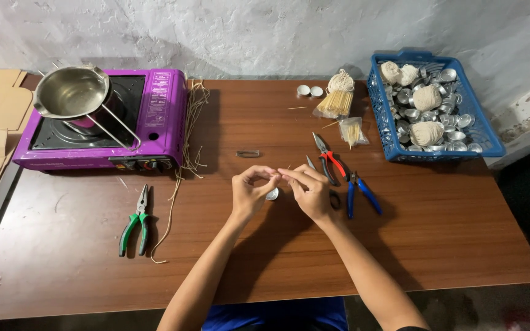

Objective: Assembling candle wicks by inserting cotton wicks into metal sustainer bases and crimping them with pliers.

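My left hand [249, 191] and my right hand [309, 190] meet over the middle of the brown table [400, 233]. Their fingertips pinch together on a thin pale wick [280, 173] that is barely visible. Just below the fingers a small round metal cup [272, 194] shows between the two hands; I cannot tell which hand holds it. Scissors [334, 197] with dark handles lie partly hidden under my right hand. Red-handled pliers [331, 158] and blue-handled pliers [360, 193] lie just right of my right hand.
A purple portable stove [154, 116] with a steel pot [72, 92] stands at the back left, loose strings [194, 122] beside it. Green-handled pliers [136, 224] lie front left. A blue basket [492, 144] of metal cups and string balls sits back right, near bundled sticks [337, 101].
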